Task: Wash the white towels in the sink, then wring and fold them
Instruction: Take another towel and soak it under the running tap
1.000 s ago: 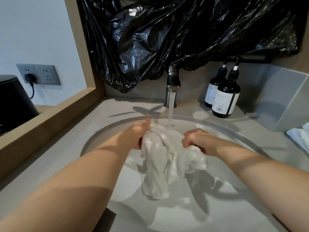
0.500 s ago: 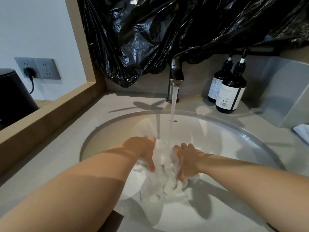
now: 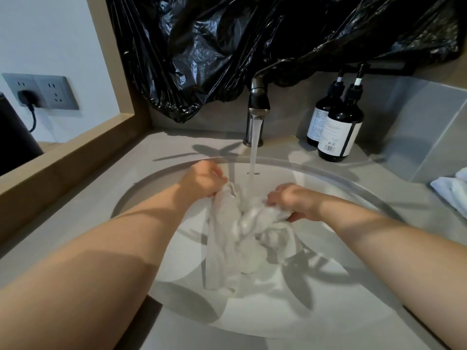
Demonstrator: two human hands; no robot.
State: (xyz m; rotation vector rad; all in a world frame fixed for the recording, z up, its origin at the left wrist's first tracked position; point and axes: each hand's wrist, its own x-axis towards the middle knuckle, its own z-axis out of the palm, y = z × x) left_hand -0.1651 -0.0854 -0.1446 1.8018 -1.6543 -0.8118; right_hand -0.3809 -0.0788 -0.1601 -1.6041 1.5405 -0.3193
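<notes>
Gripping towel [image 3: 237,223] mid-basin, both hands, clear of sink [image 3: 328,173] rim.

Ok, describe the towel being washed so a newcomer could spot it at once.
Find the sink, then the faucet running into it. Under the stream hangs a bunched white towel, gripped by the left hand and the right hand. Unlike the other towel lying on the counter at the far right, it is held in the water.
</notes>
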